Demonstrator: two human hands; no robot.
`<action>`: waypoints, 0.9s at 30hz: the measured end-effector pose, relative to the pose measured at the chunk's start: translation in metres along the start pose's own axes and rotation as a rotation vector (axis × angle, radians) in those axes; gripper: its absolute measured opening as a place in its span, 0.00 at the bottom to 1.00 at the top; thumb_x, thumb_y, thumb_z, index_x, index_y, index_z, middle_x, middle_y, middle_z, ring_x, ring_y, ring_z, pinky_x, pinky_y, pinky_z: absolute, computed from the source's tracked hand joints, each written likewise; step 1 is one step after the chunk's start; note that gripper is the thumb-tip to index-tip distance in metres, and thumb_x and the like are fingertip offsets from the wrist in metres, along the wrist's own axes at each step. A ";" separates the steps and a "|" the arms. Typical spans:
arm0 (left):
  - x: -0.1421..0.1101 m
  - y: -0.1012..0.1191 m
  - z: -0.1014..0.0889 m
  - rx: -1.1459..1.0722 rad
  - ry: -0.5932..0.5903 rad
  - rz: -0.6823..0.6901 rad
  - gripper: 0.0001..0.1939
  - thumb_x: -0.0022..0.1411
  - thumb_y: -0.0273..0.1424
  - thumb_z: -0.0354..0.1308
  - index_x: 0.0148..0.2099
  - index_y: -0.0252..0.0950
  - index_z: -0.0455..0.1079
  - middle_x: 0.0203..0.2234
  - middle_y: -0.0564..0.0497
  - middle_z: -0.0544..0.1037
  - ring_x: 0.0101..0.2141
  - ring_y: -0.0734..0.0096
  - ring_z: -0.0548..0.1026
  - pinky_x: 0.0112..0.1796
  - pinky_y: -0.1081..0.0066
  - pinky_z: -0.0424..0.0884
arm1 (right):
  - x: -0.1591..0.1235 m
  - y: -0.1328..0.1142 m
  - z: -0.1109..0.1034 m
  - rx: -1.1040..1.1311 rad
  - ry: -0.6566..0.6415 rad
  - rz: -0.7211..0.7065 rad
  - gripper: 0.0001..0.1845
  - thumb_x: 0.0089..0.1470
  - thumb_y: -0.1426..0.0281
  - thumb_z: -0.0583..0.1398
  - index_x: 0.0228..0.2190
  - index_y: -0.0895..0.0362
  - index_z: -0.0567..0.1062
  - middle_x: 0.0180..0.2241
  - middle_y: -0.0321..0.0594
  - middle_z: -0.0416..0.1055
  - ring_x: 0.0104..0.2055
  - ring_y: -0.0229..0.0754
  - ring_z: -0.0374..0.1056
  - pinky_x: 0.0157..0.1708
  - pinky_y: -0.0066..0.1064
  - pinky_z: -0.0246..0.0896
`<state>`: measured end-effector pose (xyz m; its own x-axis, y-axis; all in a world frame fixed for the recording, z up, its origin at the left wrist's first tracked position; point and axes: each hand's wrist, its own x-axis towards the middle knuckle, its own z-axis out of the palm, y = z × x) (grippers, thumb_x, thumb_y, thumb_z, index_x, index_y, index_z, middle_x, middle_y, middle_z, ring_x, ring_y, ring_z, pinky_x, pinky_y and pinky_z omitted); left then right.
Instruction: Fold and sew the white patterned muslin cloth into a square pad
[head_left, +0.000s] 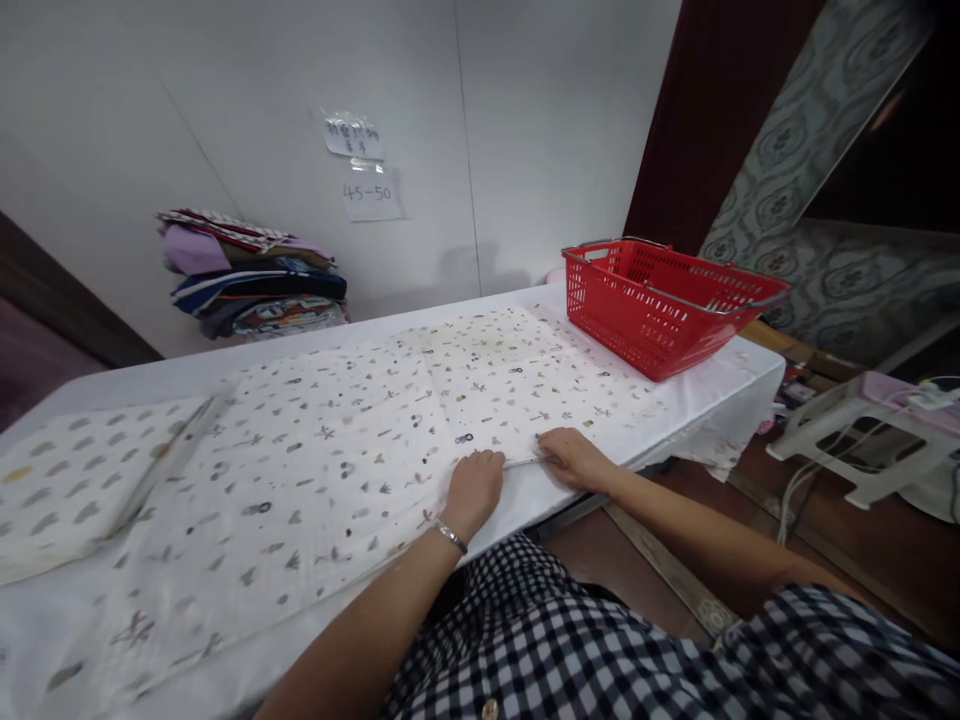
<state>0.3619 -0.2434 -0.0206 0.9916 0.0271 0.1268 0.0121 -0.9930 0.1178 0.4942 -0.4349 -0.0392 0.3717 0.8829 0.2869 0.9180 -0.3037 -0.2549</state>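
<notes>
A thin white cloth (360,420) printed with small grey, brown and black motifs lies spread over the table, with faint creases across it. At its near edge, my left hand (476,492) is closed with the fingers curled over the cloth's border. A short way to the right, my right hand (576,458) pinches the same border between thumb and fingers. The edge between both hands runs nearly straight. My fingertips are partly hidden by the cloth and by the hands themselves.
A red plastic basket (637,315) with metal handles stands at the table's back right. A cloth with grey cloud shapes (75,470) lies at left. Folded fabrics (255,275) are stacked against the wall. Beyond the right end stands a plastic stool (877,430) with cables.
</notes>
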 end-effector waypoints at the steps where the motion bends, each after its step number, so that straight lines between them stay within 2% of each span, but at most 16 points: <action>1: 0.001 -0.001 0.000 -0.057 -0.002 -0.056 0.10 0.63 0.27 0.45 0.43 0.36 0.66 0.37 0.48 0.73 0.39 0.64 0.69 0.40 0.65 0.63 | 0.001 -0.003 0.000 -0.015 -0.008 0.009 0.13 0.49 0.75 0.55 0.40 0.59 0.69 0.42 0.47 0.69 0.47 0.45 0.62 0.45 0.36 0.55; 4: 0.003 -0.005 -0.003 -0.208 -0.025 -0.153 0.11 0.63 0.30 0.46 0.45 0.37 0.67 0.40 0.49 0.74 0.42 0.65 0.70 0.43 0.67 0.63 | 0.005 -0.009 0.001 -0.073 -0.022 0.035 0.12 0.51 0.74 0.55 0.40 0.59 0.69 0.42 0.47 0.69 0.46 0.45 0.61 0.45 0.35 0.53; 10: 0.003 -0.009 -0.004 -0.249 -0.050 -0.150 0.13 0.64 0.31 0.46 0.45 0.36 0.68 0.42 0.48 0.75 0.43 0.65 0.70 0.45 0.67 0.63 | 0.013 -0.007 0.004 -0.197 0.009 0.017 0.09 0.56 0.74 0.52 0.37 0.60 0.71 0.40 0.47 0.69 0.42 0.44 0.61 0.42 0.35 0.52; 13: 0.001 -0.007 -0.001 -0.184 -0.051 -0.098 0.12 0.64 0.30 0.45 0.45 0.36 0.68 0.41 0.47 0.74 0.43 0.65 0.70 0.44 0.66 0.63 | 0.009 0.000 0.004 -0.200 0.008 -0.054 0.10 0.58 0.74 0.51 0.35 0.58 0.73 0.38 0.45 0.70 0.40 0.42 0.61 0.39 0.33 0.53; 17: -0.004 -0.001 0.001 -0.027 -0.043 0.041 0.12 0.64 0.26 0.43 0.43 0.35 0.67 0.37 0.47 0.73 0.40 0.63 0.69 0.41 0.64 0.64 | -0.002 0.011 0.004 -0.178 -0.025 -0.104 0.12 0.58 0.74 0.51 0.35 0.58 0.74 0.35 0.43 0.70 0.38 0.41 0.62 0.38 0.31 0.54; 20: -0.007 0.004 0.001 0.020 0.034 0.111 0.12 0.61 0.23 0.45 0.46 0.36 0.63 0.40 0.47 0.70 0.41 0.64 0.67 0.40 0.64 0.63 | -0.006 0.016 0.006 -0.151 -0.032 -0.095 0.12 0.58 0.73 0.51 0.39 0.57 0.73 0.34 0.43 0.71 0.37 0.41 0.62 0.38 0.31 0.54; 23: -0.008 0.007 0.002 0.049 0.082 0.152 0.12 0.60 0.21 0.45 0.44 0.37 0.62 0.41 0.48 0.68 0.41 0.65 0.65 0.40 0.64 0.63 | -0.005 0.018 0.006 -0.117 -0.013 -0.075 0.13 0.58 0.72 0.51 0.43 0.57 0.71 0.36 0.43 0.71 0.38 0.42 0.63 0.39 0.32 0.55; 27: -0.008 0.006 0.007 0.076 0.047 0.207 0.09 0.61 0.21 0.46 0.41 0.37 0.63 0.38 0.49 0.68 0.39 0.65 0.65 0.37 0.64 0.63 | -0.002 0.011 -0.001 -0.126 -0.083 -0.005 0.08 0.56 0.71 0.53 0.35 0.58 0.71 0.33 0.42 0.70 0.36 0.42 0.63 0.37 0.32 0.55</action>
<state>0.3552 -0.2508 -0.0275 0.9669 -0.1744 0.1861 -0.1795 -0.9837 0.0104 0.5038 -0.4400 -0.0414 0.3591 0.9096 0.2090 0.9319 -0.3371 -0.1339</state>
